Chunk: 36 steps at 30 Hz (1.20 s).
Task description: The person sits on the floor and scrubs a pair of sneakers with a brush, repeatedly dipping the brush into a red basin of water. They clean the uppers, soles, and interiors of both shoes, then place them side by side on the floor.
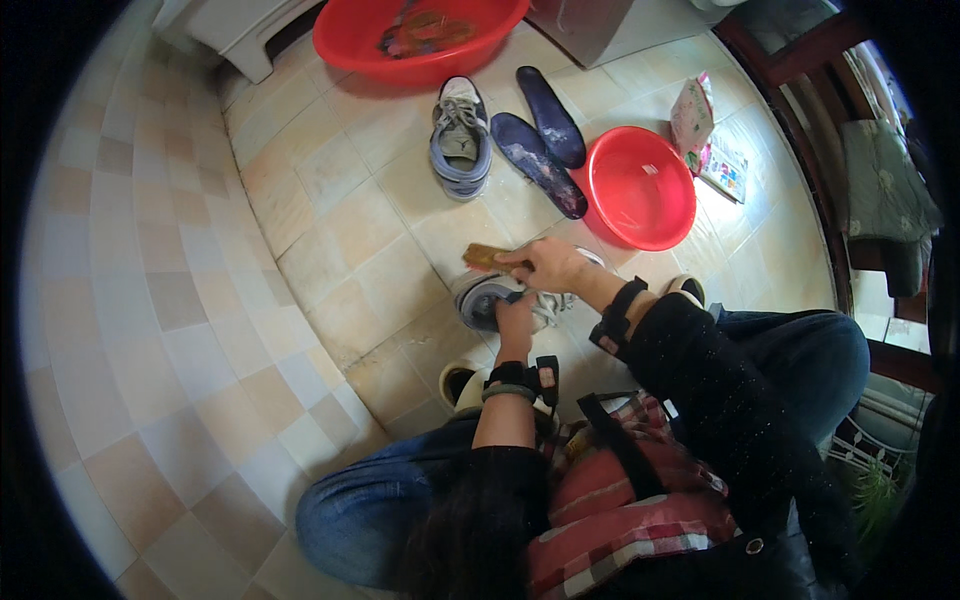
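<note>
My right hand (551, 264) grips a wooden scrub brush (486, 257), its reddish bristles turned down above the heel of a grey and white sneaker (474, 304). My left hand (516, 319) reaches into that sneaker's opening, its fingers hidden inside, so its hold cannot be told. The sneaker lies on the floor before me, with pale laces at its right side. Farther off stands a second sneaker (460, 142), upright with its toe pointing away. Two dark blue insoles (553, 120) with whitish patches lie beside it, one partly over the other.
A small red basin (645, 191) stands right of the insoles. A larger red basin (420, 71) with water and something brownish is at the top. A printed bag (691, 116) and a flat packet (724, 171) lie at right. A tiled wall (187, 337) rises at left.
</note>
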Each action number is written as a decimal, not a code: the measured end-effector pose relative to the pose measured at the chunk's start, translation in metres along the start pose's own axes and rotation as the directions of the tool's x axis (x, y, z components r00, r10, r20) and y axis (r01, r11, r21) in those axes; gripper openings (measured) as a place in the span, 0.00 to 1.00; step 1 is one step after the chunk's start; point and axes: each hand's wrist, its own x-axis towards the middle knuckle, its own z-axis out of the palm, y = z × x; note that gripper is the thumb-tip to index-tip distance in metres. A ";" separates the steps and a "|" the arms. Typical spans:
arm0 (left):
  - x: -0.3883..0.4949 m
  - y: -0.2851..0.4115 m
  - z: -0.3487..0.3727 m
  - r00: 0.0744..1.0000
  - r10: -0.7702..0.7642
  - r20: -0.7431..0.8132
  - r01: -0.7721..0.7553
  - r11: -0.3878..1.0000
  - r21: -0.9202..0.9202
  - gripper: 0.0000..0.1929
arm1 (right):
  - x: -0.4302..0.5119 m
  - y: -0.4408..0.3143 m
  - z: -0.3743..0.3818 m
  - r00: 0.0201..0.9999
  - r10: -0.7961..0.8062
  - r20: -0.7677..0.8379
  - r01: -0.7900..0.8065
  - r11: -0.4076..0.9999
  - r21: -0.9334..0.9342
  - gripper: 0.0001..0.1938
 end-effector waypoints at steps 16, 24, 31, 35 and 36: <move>-0.046 0.068 -0.043 0.899 0.124 0.420 -0.402 -0.150 0.903 0.27 | -0.099 0.052 0.077 0.787 0.562 -0.253 -0.295 0.704 0.646 0.34; -0.054 0.074 -0.018 0.849 0.431 0.304 -0.221 -0.233 0.947 0.20 | -0.111 0.044 0.070 0.731 0.580 -0.360 -0.204 0.689 0.696 0.26; -0.042 0.085 -0.030 0.813 0.582 0.019 -0.256 0.328 0.909 0.24 | -0.119 0.035 0.068 0.753 0.547 -0.367 -0.105 0.650 0.752 0.26; -0.031 0.111 -0.042 0.920 0.362 -0.150 -0.303 0.900 0.313 0.22 | -0.121 0.018 0.068 0.749 0.592 -0.297 -0.112 0.555 0.824 0.24; -0.027 0.120 -0.043 0.945 0.285 -0.159 -0.252 0.947 0.199 0.21 | -0.122 0.011 0.071 0.768 0.545 -0.337 -0.044 0.570 0.821 0.23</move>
